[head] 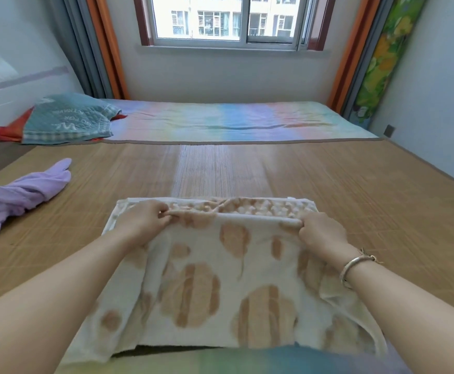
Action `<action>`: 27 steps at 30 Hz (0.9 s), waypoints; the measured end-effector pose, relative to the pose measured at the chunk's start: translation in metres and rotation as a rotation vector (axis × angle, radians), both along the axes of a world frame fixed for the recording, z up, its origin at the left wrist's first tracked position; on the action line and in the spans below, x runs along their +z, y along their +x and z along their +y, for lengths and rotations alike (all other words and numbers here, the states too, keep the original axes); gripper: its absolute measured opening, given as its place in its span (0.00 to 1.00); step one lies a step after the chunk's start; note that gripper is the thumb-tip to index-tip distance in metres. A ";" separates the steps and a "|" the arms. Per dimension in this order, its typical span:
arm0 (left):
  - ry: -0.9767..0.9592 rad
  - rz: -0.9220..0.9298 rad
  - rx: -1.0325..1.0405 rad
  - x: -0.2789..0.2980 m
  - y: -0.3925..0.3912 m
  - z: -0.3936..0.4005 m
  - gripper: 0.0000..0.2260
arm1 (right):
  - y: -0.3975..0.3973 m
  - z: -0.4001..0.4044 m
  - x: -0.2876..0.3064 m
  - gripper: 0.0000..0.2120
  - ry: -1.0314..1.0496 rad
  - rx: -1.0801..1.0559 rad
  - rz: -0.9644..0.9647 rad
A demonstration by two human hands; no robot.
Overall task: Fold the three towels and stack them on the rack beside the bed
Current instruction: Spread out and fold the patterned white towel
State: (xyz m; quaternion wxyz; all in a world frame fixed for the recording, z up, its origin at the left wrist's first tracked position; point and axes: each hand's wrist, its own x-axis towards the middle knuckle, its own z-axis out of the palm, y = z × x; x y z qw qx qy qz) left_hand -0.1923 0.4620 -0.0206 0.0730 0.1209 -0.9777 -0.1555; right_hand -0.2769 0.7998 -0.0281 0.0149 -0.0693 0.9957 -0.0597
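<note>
A cream towel with orange-brown blotches (220,279) lies in front of me on the bamboo mat of the bed (355,198), its near half lifted and doubled toward the far edge. My left hand (142,222) pinches the left corner of the raised edge. My right hand (320,233), a bangle on its wrist, pinches the right corner. A crumpled lilac towel (18,195) lies on the mat at the left. The rack is out of view.
A teal quilted cloth over something red (66,120) sits at the far left of the bed. A pastel rainbow sheet (234,120) covers the far end under the window (226,20). Walls close in on both sides.
</note>
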 end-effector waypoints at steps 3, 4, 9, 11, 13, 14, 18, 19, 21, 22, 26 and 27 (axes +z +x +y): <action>-0.011 0.020 -0.001 0.003 -0.051 -0.014 0.20 | -0.048 -0.015 -0.009 0.20 -0.009 -0.029 0.130; -0.040 0.015 -0.008 0.004 -0.067 -0.020 0.21 | -0.065 -0.020 -0.012 0.20 0.001 -0.042 0.137; -0.106 -0.013 0.010 -0.010 -0.154 -0.046 0.19 | -0.148 -0.048 -0.033 0.11 0.082 -0.055 0.161; -0.177 -0.092 0.021 -0.033 -0.185 -0.052 0.12 | -0.178 -0.061 -0.052 0.11 0.128 -0.038 0.175; -0.262 -0.179 0.045 -0.060 -0.207 -0.054 0.05 | -0.202 -0.070 -0.072 0.11 0.170 -0.025 0.188; -0.292 -0.235 0.066 -0.079 -0.214 -0.054 0.06 | -0.213 -0.073 -0.086 0.11 0.185 -0.019 0.193; -0.362 -0.291 0.181 -0.138 -0.204 -0.043 0.11 | -0.229 -0.070 -0.131 0.14 0.170 0.034 0.215; -0.417 -0.265 0.190 -0.147 -0.201 -0.041 0.12 | -0.229 -0.066 -0.138 0.14 0.140 0.045 0.239; -0.516 -0.227 0.187 -0.152 -0.198 -0.037 0.17 | -0.226 -0.057 -0.143 0.15 0.095 0.060 0.279; -0.541 -0.217 0.172 -0.147 -0.196 -0.033 0.21 | -0.224 -0.051 -0.141 0.16 0.095 0.061 0.278; -0.419 -0.043 0.030 -0.122 -0.191 0.005 0.24 | -0.205 -0.021 -0.123 0.22 0.103 0.028 0.225; -0.327 0.000 -0.036 -0.117 -0.188 0.024 0.20 | -0.196 -0.010 -0.117 0.24 0.086 0.013 0.205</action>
